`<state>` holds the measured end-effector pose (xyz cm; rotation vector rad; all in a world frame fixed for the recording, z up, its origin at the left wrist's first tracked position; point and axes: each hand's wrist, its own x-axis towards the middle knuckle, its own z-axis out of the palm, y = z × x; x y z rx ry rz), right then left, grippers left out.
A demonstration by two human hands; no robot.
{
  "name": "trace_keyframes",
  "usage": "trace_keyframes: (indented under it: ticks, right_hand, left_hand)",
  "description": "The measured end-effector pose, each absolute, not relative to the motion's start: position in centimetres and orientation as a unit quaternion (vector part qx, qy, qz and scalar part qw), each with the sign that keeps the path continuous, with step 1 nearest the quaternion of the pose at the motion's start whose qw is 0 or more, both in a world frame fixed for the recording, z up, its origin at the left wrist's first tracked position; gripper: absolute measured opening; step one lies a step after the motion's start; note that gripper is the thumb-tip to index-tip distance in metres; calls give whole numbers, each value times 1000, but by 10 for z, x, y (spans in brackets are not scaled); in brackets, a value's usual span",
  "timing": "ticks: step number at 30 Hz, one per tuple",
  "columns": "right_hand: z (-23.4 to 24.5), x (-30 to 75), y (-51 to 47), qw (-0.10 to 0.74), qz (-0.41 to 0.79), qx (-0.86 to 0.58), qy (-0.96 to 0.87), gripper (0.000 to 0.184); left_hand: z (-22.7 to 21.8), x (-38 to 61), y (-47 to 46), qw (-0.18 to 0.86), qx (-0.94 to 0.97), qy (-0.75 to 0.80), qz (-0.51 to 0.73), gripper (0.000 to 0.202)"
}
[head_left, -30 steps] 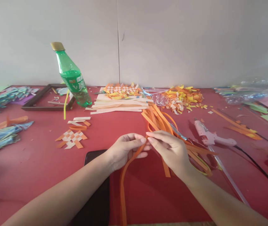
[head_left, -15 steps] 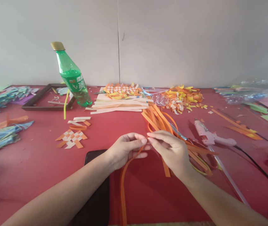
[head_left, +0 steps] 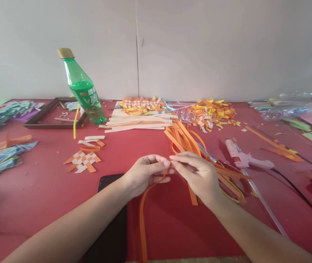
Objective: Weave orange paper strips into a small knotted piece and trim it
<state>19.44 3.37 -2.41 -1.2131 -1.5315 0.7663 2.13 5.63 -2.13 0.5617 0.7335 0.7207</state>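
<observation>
Between my two hands is one end of an orange paper strip point(head_left: 143, 215), whose long tail curves down past the table's front edge. My left hand point(head_left: 147, 171) pinches the strip between thumb and forefinger. Fingertip to fingertip with it, my right hand point(head_left: 197, 173) is also closed on the strip's end; the exact fold there is too small to make out. Behind my right hand lies a bundle of loose orange strips point(head_left: 182, 135), with scissors point(head_left: 209, 155) partly hidden among them. A small woven orange-and-white piece point(head_left: 83, 160) lies to the left.
A green bottle point(head_left: 86, 95) stands at the back left by a dark frame point(head_left: 32, 122). Cream strips point(head_left: 139, 122) and yellow-orange scraps point(head_left: 213, 113) lie along the wall. At right rests a corded glue gun point(head_left: 245, 157). A black flat object point(head_left: 109, 226) sits under my left forearm.
Almost nothing differs. Both hands keep their pinch on the orange strip, and the whole view has shifted very slightly.
</observation>
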Motion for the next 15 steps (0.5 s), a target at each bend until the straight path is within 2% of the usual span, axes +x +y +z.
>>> trace_keyframes:
  ticks: [5,10,13,15]
  right_hand:
    - [-16,202,39,475,238,-531,-660,16]
    - [-24,227,55,328,17,-601,-729,22]
    - [-35,234,62,268,-2,-597,-756,21]
    - [-37,232,62,273,17,-590,-760,15]
  left_hand:
    - [-22,21,58,828,236,364,356,14]
    - [-22,22,59,814,214,383,380,5]
    - [-22,22,60,814,204,385,385,6]
    - [-22,22,60,811,198,385,394,5]
